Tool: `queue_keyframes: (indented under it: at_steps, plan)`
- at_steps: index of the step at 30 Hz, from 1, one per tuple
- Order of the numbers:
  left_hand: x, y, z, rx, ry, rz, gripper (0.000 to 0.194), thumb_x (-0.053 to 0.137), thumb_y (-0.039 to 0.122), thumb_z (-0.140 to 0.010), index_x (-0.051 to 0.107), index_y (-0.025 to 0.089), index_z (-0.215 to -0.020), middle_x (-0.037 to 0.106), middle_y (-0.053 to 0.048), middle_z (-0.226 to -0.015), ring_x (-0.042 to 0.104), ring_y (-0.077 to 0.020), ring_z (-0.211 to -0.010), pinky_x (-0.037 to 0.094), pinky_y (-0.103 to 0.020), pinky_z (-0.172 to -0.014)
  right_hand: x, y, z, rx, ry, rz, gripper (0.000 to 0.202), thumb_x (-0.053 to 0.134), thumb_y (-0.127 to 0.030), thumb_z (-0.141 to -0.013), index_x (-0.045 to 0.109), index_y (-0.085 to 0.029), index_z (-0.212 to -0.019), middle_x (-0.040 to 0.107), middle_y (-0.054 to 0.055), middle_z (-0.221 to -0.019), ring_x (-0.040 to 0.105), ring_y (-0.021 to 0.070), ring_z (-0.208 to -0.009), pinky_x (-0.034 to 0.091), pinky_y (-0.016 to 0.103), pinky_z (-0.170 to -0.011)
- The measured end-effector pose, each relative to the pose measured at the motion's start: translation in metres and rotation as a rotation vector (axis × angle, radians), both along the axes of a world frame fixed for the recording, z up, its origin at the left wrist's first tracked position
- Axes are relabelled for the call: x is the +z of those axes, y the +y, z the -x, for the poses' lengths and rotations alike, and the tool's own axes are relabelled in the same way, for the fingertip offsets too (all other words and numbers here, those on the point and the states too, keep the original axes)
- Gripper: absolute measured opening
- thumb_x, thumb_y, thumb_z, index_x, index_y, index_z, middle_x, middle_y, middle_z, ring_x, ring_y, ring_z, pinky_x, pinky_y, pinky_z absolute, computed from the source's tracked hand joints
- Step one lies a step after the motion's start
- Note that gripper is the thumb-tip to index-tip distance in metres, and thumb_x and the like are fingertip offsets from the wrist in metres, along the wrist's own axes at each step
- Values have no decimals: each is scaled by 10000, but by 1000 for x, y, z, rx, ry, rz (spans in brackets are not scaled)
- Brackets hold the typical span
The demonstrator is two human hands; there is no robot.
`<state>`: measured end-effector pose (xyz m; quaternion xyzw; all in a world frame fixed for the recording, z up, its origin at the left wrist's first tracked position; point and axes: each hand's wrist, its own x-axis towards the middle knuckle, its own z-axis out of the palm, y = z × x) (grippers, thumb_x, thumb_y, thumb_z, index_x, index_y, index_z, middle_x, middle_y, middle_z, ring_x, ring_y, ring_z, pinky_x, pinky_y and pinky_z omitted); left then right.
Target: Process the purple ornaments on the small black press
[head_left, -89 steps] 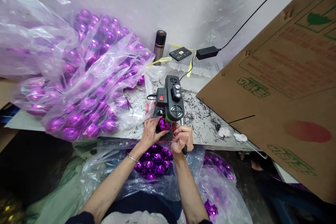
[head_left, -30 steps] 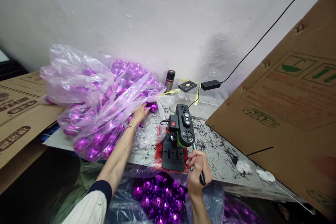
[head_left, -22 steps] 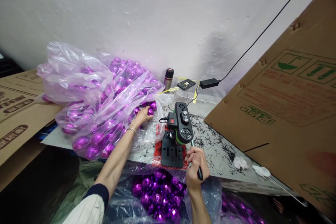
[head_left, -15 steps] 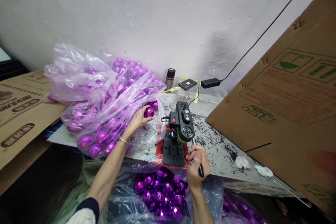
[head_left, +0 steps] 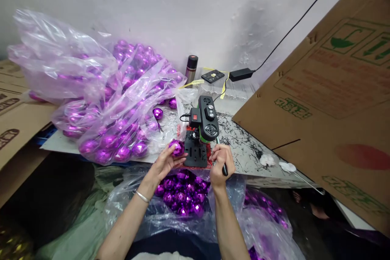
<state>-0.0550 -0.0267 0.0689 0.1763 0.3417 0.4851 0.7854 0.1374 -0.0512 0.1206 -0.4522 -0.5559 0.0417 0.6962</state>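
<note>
My left hand point(head_left: 165, 161) holds a shiny purple ball point(head_left: 177, 148) between thumb and fingers, at the left edge of the black base plate point(head_left: 195, 153). My right hand point(head_left: 222, 165) is wrapped round the black-tipped lever point(head_left: 224, 169) of a small black machine point(head_left: 209, 118) that stands over the plate. A box with a red switch point(head_left: 195, 117) sits on the machine's left side. Another purple ball point(head_left: 157, 113) lies loose beside the large clear bag point(head_left: 88, 77) full of purple balls. Below the table edge, more faceted balls point(head_left: 183, 195) lie in an open plastic bag.
Cardboard boxes stand at the right point(head_left: 329, 105) and left point(head_left: 24, 118). A bottle point(head_left: 191, 69), a black scale-like device point(head_left: 212, 76) and a power adapter point(head_left: 242, 74) are near the wall. Black scraps litter the tabletop point(head_left: 240, 158).
My left hand has moved toward me and right with a ball, from beside the bag to the base plate. My right hand remains on the lever. The whole view has shifted.
</note>
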Motion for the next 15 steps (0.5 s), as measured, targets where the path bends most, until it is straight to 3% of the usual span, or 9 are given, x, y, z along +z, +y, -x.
queue_keyframes:
  at_steps: [3,6,8,11,13,15]
  plan:
    - [-8,-4,-10,55,-24,60,417,976,268,-835,657,212,-1098,811,0,-967,839,-183,-857,671,-246,-744,0,0,0,-5,-7,-2,448,464,-329,-1139,539,-242,-705,598,-14,-731,553,132,-620,453,299,-587]
    - [-11,-4,-12,99,-40,92,402,949,398,-884,682,181,-1091,800,-16,-893,728,-112,-628,597,-194,-570,1,0,1,-23,4,25,457,452,-352,-1140,528,-247,-701,587,-14,-721,530,135,-596,445,314,-585]
    - [-11,-3,-13,119,-15,113,417,911,481,-917,687,168,-1077,784,-26,-857,690,-106,-583,579,-194,-528,4,0,2,-25,18,50,460,450,-364,-1140,529,-247,-702,598,-9,-733,526,135,-595,443,321,-591]
    - [-11,-3,-16,143,62,97,437,959,394,-871,676,208,-1147,779,-5,-913,772,-139,-716,643,-214,-643,13,-1,3,-16,43,71,456,468,-371,-1140,534,-248,-706,613,-4,-746,554,139,-633,442,320,-606]
    - [-9,-5,-18,131,87,49,596,1013,278,-790,666,262,-1274,786,15,-995,798,-144,-806,656,-217,-719,21,-1,3,-12,43,75,468,476,-381,-1143,525,-251,-696,605,-6,-731,581,143,-664,442,318,-621]
    - [-7,-6,-18,87,77,7,729,1027,279,-760,651,297,-1384,793,6,-1072,797,-149,-840,640,-211,-709,30,-1,3,-17,25,85,492,466,-399,-1148,505,-255,-679,565,-15,-688,601,150,-688,449,319,-644]
